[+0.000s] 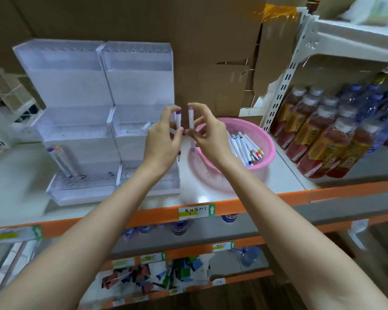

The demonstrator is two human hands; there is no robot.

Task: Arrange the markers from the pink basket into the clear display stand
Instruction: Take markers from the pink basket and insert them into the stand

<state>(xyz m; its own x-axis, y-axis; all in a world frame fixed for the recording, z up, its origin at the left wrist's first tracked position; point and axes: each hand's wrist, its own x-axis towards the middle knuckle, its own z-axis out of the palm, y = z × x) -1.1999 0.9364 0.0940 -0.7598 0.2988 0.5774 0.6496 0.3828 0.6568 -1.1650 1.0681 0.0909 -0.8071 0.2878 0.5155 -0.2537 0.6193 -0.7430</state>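
Your left hand (pixel 164 139) and right hand (pixel 207 136) pinched upright white purple-tipped markers (pixel 178 120), clear tiered display stand (pixel 76 90) at nine o'clock (left nearer).

1 wide-angle camera, worn on the head, gives the view. It looks forward and down onto a white shelf (pixel 287 166) and faces the cardboard wall (pixel 188 30) behind it almost squarely. It stands near: both bare forearms enter from the bottom corners and stretch over the shelf's orange front edge (pixel 255 204), so the left hand (pixel 164 139) and right hand (pixel 207 137) meet at picture centre. That edge crosses the lower half, rising toward the right. The clear display stand (pixel 81 130) fills the shelf's left, the pink basket (pixel 262 142) its right. Lower shelves show beneath; a neighbouring rack of bottles (pixel 323 135) lines the right side.
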